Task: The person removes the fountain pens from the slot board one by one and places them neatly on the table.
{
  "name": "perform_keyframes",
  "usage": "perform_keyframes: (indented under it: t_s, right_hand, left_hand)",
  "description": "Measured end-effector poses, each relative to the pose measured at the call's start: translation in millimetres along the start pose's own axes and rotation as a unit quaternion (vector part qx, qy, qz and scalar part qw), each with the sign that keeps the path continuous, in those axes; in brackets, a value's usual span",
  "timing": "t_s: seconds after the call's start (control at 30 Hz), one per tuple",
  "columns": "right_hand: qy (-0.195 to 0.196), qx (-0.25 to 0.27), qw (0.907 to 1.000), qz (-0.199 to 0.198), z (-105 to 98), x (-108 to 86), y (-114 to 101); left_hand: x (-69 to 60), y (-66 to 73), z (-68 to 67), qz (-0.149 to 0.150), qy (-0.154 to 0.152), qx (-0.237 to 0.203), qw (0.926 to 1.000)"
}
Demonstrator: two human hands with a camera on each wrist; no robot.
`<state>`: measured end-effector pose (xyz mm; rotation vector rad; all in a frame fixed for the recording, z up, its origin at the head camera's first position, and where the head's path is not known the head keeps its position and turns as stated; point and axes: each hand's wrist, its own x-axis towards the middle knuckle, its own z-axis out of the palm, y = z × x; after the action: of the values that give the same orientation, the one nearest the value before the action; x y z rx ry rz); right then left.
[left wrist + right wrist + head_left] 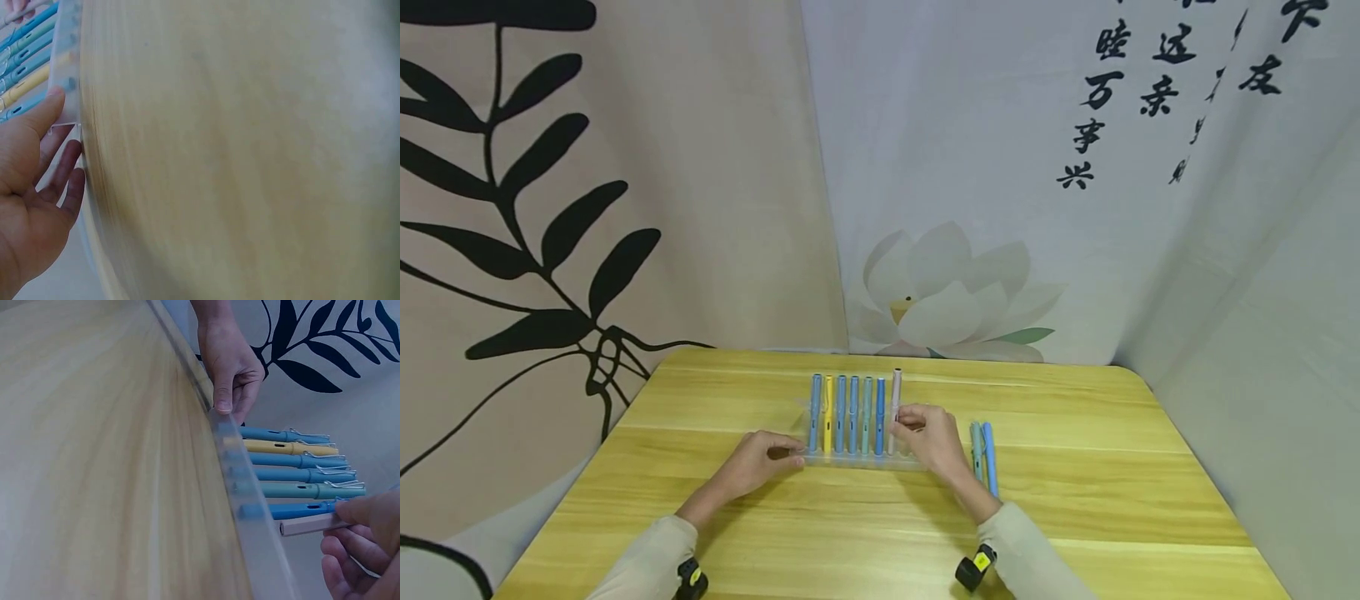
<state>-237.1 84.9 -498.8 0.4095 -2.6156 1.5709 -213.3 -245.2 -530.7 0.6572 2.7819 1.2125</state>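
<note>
Right wrist view shows the right hand [378,519] pinching the pink pen [309,524], probably light, stiff and slick, best held mid-barrel, just beside a blue pen [294,510], while the left hand [230,359] grips the rack [265,550].

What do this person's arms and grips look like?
The left sleeve and right sleeve are pale beige, each with a small black device bearing a yellow patch. The left grip and right grip wear no gloves.

Clear plastic rack [265,556], smooth plastic pens [287,475], metal clips [309,434], wood-grain tabletop [1090,475], cloth backdrop [737,167]
</note>
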Motion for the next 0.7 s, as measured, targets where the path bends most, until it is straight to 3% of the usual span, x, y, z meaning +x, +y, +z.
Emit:
perform_keyframes:
  t_s: [0.3,0.7]
  right_hand:
    - [0.019,-0.008,0.9998,-0.008,-14.9,-4.6,-8.7]
    - [0.048,-0.021,0.9985,-0.016,-42.4,-13.4,-4.2]
  left_hand:
    - [-0.2,4.0,-0.2,-0.003,0.000,-0.002,1.0000]
    - [-1.2,2.7,-0.3,-0.004,0.004,0.008,1.0000]
